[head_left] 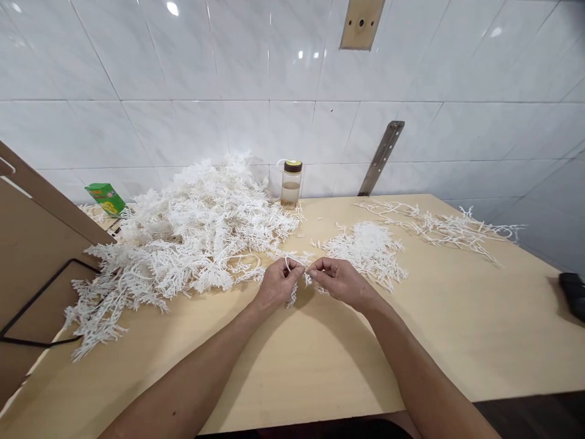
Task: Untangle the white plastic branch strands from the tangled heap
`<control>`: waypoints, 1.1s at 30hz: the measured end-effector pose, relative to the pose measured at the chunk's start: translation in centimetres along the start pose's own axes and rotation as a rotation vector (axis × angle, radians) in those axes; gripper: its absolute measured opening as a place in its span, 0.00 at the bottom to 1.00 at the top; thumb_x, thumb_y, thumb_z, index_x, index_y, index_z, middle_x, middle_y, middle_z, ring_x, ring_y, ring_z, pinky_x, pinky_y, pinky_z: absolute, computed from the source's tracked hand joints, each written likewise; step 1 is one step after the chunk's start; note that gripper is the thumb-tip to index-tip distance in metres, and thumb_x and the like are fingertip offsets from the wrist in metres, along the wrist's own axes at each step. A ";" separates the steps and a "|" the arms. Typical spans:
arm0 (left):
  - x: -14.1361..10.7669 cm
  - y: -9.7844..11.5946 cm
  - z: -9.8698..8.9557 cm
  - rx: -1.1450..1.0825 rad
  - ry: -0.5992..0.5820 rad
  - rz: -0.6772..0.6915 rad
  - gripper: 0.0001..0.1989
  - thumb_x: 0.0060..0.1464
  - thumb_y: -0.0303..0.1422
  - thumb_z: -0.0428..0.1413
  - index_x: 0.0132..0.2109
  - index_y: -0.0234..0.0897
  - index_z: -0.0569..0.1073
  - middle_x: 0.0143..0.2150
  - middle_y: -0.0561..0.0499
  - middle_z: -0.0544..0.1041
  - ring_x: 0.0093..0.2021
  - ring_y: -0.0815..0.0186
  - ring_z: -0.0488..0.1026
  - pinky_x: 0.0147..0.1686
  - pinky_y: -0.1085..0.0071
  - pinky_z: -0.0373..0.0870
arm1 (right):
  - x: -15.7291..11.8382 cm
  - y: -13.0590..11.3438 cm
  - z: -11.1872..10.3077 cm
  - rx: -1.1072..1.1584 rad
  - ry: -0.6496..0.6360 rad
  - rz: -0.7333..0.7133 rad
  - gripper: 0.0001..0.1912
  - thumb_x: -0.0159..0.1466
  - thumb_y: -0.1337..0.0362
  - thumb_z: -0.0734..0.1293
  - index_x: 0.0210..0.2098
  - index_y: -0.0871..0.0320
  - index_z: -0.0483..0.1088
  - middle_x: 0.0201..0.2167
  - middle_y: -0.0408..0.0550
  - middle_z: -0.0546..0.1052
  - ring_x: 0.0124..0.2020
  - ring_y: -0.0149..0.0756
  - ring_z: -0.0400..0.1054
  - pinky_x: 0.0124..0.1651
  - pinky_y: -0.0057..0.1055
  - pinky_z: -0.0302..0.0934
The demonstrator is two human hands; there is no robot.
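Near the middle of the table, my left hand (278, 281) pinches a white plastic sprig (292, 296), whose leafy end hangs below the fingers. My right hand (340, 279) is closed in a pinch close beside it, at a part of the same sprig; the fingertips hide the exact spot. To the left lies a big heap of white branching plastic sprigs (205, 225). Just beyond my right hand is a smaller pile of short white pieces (365, 250). Farther right, bare white stems (443, 228) lie loosely across one another.
A clear bottle (291, 186) with a dark lid stands against the tiled wall. Behind the heap is a green box (106, 198). A metal bracket (381, 160) leans at the back. Cardboard (41, 262) and a black wire frame (27, 305) border the left; a black object (572, 296) sits far right.
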State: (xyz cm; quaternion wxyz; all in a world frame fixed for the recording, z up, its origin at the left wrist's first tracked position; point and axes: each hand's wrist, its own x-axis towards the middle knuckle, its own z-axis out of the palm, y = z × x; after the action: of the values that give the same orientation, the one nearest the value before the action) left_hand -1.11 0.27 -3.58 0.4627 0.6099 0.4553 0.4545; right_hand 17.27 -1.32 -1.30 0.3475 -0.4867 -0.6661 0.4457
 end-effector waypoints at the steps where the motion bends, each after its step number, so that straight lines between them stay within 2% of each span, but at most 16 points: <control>1: 0.0 0.0 0.0 -0.004 0.000 0.005 0.13 0.51 0.42 0.58 0.31 0.35 0.73 0.24 0.53 0.71 0.25 0.70 0.66 0.27 0.73 0.63 | 0.0 0.1 0.0 0.053 -0.023 0.035 0.18 0.61 0.49 0.67 0.36 0.59 0.73 0.22 0.41 0.68 0.21 0.27 0.57 0.23 0.26 0.51; 5: -0.1 0.1 0.1 0.017 0.014 0.012 0.12 0.51 0.41 0.58 0.30 0.35 0.72 0.25 0.52 0.71 0.26 0.70 0.66 0.28 0.73 0.63 | 0.0 0.1 0.0 0.158 -0.095 0.141 0.20 0.58 0.48 0.69 0.36 0.60 0.71 0.21 0.39 0.64 0.20 0.25 0.52 0.20 0.24 0.45; 10: -0.2 0.1 0.1 0.026 0.005 0.010 0.11 0.52 0.39 0.57 0.31 0.36 0.71 0.24 0.53 0.72 0.25 0.70 0.66 0.27 0.74 0.63 | 0.0 -0.1 0.0 0.099 -0.114 0.117 0.20 0.59 0.46 0.68 0.31 0.60 0.70 0.21 0.39 0.62 0.21 0.25 0.52 0.22 0.24 0.44; 16: 0.0 0.2 0.0 0.017 0.011 -0.025 0.12 0.51 0.41 0.57 0.29 0.36 0.71 0.23 0.54 0.70 0.24 0.71 0.65 0.26 0.74 0.61 | 0.1 0.2 0.1 -0.060 0.001 0.010 0.18 0.61 0.49 0.65 0.30 0.59 0.72 0.23 0.42 0.69 0.23 0.29 0.58 0.26 0.27 0.51; 20: 0.1 0.3 -0.2 0.018 -0.026 -0.030 0.14 0.51 0.42 0.58 0.29 0.35 0.71 0.23 0.54 0.69 0.23 0.71 0.64 0.25 0.74 0.60 | 0.1 -0.1 0.3 -0.192 0.085 -0.041 0.16 0.62 0.52 0.64 0.30 0.58 0.71 0.25 0.44 0.72 0.25 0.31 0.61 0.28 0.28 0.54; 25: 0.0 0.8 -0.3 -0.028 -0.110 -0.103 0.19 0.52 0.50 0.57 0.33 0.36 0.70 0.18 0.57 0.67 0.17 0.72 0.62 0.20 0.75 0.58 | 0.0 -0.3 0.6 -0.159 0.111 -0.053 0.15 0.63 0.52 0.62 0.32 0.57 0.70 0.26 0.44 0.72 0.25 0.31 0.61 0.28 0.29 0.56; 29: 0.0 1.2 -0.6 -0.082 -0.228 -0.198 0.24 0.50 0.55 0.57 0.28 0.36 0.68 0.14 0.59 0.62 0.13 0.74 0.57 0.16 0.75 0.52 | 0.0 -0.3 0.7 -0.182 0.134 -0.069 0.13 0.63 0.54 0.62 0.33 0.57 0.71 0.27 0.45 0.73 0.26 0.33 0.63 0.30 0.30 0.57; 33: 0.1 1.3 -0.7 -0.172 -0.180 -0.221 0.23 0.43 0.52 0.64 0.31 0.36 0.70 0.18 0.59 0.66 0.15 0.76 0.57 0.16 0.76 0.52 | 0.0 -0.4 0.8 -0.303 0.139 -0.089 0.11 0.63 0.56 0.62 0.32 0.56 0.71 0.27 0.44 0.74 0.27 0.33 0.64 0.31 0.30 0.57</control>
State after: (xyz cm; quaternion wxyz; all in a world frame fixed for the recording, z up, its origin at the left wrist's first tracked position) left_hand -1.63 0.29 -2.16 0.5993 0.5527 0.4358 0.3815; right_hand 16.40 -1.62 -1.21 0.3348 -0.5330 -0.7211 0.2897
